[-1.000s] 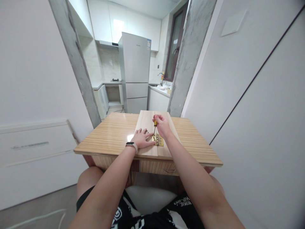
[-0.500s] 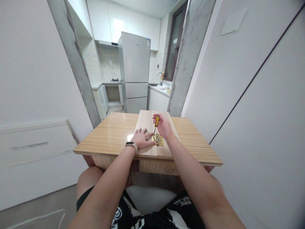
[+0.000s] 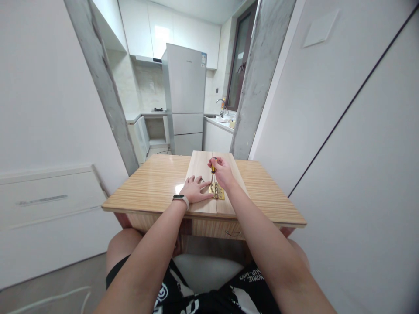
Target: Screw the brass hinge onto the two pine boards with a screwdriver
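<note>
Two pale wooden boards [image 3: 199, 163] lie side by side on the table, and a brass hinge [image 3: 220, 192] rests across the seam between them near the front. My left hand [image 3: 195, 190] is flat on the left board with its fingers spread, thumb and index finger beside the hinge's left edge. Closed around the yellow and black handle of a screwdriver [image 3: 214, 168], my right hand [image 3: 223, 172] is above the boards. The screwdriver stands nearly upright, its tip at the upper left part of the hinge. Small dark bits lie beyond my left fingertips, partly hidden.
The wooden table [image 3: 157, 176] has a drawer with a metal handle [image 3: 233, 234] at its front. Behind it stand a grey fridge [image 3: 186, 83] and a sink counter [image 3: 218, 131]. White walls or panels are on both sides.
My right hand has shifted slightly left and its fingers now wrap more over the screwdriver handle, which is more upright. My left hand has not moved.
</note>
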A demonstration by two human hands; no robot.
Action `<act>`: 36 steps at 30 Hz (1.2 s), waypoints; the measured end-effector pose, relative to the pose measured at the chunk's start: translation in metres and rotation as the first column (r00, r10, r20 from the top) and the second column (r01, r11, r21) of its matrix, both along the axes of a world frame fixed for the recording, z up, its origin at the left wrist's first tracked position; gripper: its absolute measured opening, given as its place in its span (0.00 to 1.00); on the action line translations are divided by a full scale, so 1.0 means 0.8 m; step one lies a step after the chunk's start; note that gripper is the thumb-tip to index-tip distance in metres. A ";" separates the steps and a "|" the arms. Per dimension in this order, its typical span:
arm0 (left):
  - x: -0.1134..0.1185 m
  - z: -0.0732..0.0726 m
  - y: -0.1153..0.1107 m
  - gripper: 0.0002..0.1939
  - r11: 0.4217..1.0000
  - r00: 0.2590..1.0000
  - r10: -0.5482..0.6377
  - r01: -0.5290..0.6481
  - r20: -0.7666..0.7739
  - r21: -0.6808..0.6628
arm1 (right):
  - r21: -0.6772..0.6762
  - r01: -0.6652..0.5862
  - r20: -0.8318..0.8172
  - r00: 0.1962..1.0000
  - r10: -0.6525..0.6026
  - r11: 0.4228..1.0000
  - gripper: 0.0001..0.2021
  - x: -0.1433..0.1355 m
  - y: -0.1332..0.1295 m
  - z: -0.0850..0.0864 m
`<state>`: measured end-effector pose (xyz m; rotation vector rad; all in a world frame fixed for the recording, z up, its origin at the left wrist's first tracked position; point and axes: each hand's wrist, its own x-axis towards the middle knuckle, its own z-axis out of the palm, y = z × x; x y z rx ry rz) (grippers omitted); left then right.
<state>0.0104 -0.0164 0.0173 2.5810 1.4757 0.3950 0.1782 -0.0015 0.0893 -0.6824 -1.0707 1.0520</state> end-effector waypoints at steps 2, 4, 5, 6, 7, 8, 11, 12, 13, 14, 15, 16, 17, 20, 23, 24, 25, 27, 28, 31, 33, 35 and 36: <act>0.000 0.000 0.000 0.46 1.000 1.000 -0.002 0.002 0.000 0.001 | 0.020 0.005 0.035 0.999 -0.005 1.000 0.25 -0.001 -0.001 0.000; 0.001 0.001 0.000 0.46 1.000 1.000 -0.004 0.004 -0.002 -0.001 | 0.046 -0.008 0.064 0.998 0.005 0.999 0.24 -0.001 -0.002 -0.001; 0.001 0.002 0.000 0.47 1.000 1.000 -0.003 0.003 -0.002 -0.002 | 0.058 -0.019 0.072 0.997 0.015 0.998 0.23 -0.001 -0.002 -0.001; 0.001 0.002 -0.001 0.47 1.000 1.000 -0.003 0.003 -0.001 -0.002 | 0.067 -0.030 0.072 0.997 0.025 0.997 0.22 -0.001 -0.003 -0.001; 0.001 0.003 -0.001 0.46 1.000 1.000 -0.004 0.004 0.000 -0.001 | 0.070 -0.044 0.066 0.997 0.039 0.997 0.21 -0.002 -0.003 -0.001; 0.001 0.003 -0.001 0.46 1.000 1.000 -0.006 0.006 0.000 0.000 | 0.068 -0.062 0.054 0.997 0.059 0.996 0.20 -0.002 -0.004 0.000; 0.000 0.004 -0.002 0.46 1.000 1.000 -0.012 0.012 0.003 0.000 | 0.047 -0.124 0.011 0.992 0.123 0.991 0.18 -0.004 -0.005 0.002; 0.000 0.003 -0.002 0.46 1.000 1.000 -0.010 0.010 0.005 0.000 | 0.038 -0.134 0.004 0.991 0.134 0.990 0.18 -0.004 -0.005 0.003; 0.000 0.003 -0.002 0.46 1.000 1.000 -0.006 0.006 0.006 0.001 | 0.030 -0.134 0.003 0.991 0.134 0.990 0.18 -0.004 -0.005 0.003; 0.000 0.003 -0.002 0.46 1.000 1.000 -0.003 0.003 0.008 0.002 | 0.024 -0.126 0.005 0.992 0.126 0.992 0.18 -0.004 -0.004 0.003; 0.000 0.002 -0.001 0.46 1.000 1.000 -0.001 0.001 0.009 0.004 | 0.018 -0.113 0.007 0.994 0.113 0.993 0.19 -0.003 -0.004 0.002; 0.000 0.002 -0.001 0.46 1.000 1.000 -0.001 0.001 0.010 0.007 | 0.011 -0.101 0.005 0.995 0.101 0.995 0.20 -0.002 -0.002 0.001; 0.000 0.001 -0.001 0.46 1.000 1.000 -0.004 0.004 0.011 0.010 | 0.005 -0.092 -0.002 0.996 0.092 0.996 0.21 -0.002 -0.001 0.000; 0.000 0.000 0.000 0.45 1.000 1.000 -0.013 0.013 0.012 0.020 | -0.004 -0.078 -0.030 0.997 0.078 0.997 0.24 0.001 0.004 -0.005; -0.001 -0.002 0.001 0.46 1.000 1.000 -0.015 0.015 0.009 0.022 | -0.004 -0.064 -0.046 0.997 0.064 0.998 0.25 0.003 0.008 -0.008; -0.001 -0.002 0.002 0.46 1.000 1.000 -0.015 0.015 0.008 0.023 | -0.002 -0.059 -0.047 0.997 0.059 0.998 0.26 0.004 0.008 -0.008; -0.001 -0.003 0.002 0.46 1.000 1.000 -0.015 0.015 0.008 0.023 | 0.001 -0.053 -0.044 0.998 0.053 0.999 0.26 0.004 0.008 -0.009; -0.001 -0.003 0.003 0.46 1.000 1.000 -0.014 0.014 0.008 0.022 | 0.011 -0.042 -0.031 0.999 0.042 0.999 0.25 0.004 0.008 -0.009; -0.001 -0.003 0.003 0.46 1.000 1.000 -0.013 0.013 0.009 0.022 | 0.018 -0.039 -0.021 0.999 0.039 0.999 0.25 0.004 0.007 -0.009; 0.000 -0.003 0.003 0.47 1.000 1.000 -0.009 0.009 0.007 0.020 | 0.036 -0.034 0.006 0.999 0.034 0.999 0.23 0.003 0.005 -0.008; 0.000 -0.003 0.003 0.47 1.000 1.000 -0.007 0.007 0.004 0.017 | 0.041 -0.029 0.012 1.000 0.028 0.999 0.22 0.002 0.002 -0.008; 0.000 -0.003 0.002 0.46 1.000 1.000 -0.008 0.008 0.006 0.016 | 0.042 -0.031 0.007 1.000 0.030 0.999 0.21 0.002 0.000 -0.006; 0.000 -0.003 0.002 0.46 1.000 1.000 -0.009 0.009 0.008 0.017 | 0.041 -0.038 0.005 0.999 0.038 0.998 0.20 0.003 -0.002 -0.005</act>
